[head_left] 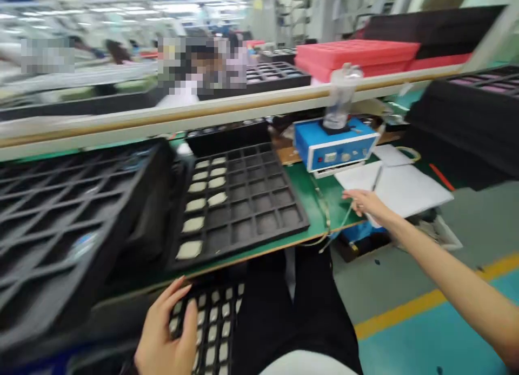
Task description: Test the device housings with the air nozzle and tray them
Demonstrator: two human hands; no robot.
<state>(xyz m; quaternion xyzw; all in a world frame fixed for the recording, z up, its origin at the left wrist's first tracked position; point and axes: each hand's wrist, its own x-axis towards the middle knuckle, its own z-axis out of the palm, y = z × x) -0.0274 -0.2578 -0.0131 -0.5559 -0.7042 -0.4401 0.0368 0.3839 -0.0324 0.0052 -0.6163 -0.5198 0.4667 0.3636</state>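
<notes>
at the left, a black divided tray (48, 202) sits tilted. the left hand (168, 331), half open with thumb and fingers apart and nothing visibly gripped, is over a lower tray (219, 320) of small pale pieces. beyond it on the green surface (302, 188), pale pieces (196, 204) fill the two left columns of a black tray (267, 222), except the second column's near compartments. right of a blue box (340, 147), the right hand (365, 203) has its fingers bent beside white sheets (409, 188); its grip cannot be told.
</notes>
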